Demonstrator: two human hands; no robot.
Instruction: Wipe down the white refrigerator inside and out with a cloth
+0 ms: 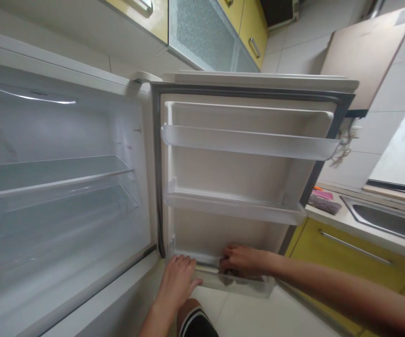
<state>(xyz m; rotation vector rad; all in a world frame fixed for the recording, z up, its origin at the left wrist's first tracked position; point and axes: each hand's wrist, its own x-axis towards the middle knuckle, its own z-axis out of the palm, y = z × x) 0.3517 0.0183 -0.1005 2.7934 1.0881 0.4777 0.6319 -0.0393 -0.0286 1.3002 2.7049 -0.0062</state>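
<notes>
The lowest clear door bin (pixel 237 286) of an open fridge door is between my two hands. My left hand (pixel 179 276) is hooked over its left end, with the fingers over the rim and the thumb in front. Inside the bin, toward its middle, is my right hand (pixel 242 261), its fingers curled downward. Something small and dark shows beneath those fingers, too unclear to name. Part of the right hand appears blurred through the bin's translucent front wall.
Two more door bins, a middle one (pixel 233 208) and an upper one (pixel 247 142), sit above. To the left, the fridge holds a glass shelf (pixel 55 173). Beyond the door are a sink (pixel 392 217) and yellow cabinets (pixel 349 252). My knee (pixel 191 313) is below.
</notes>
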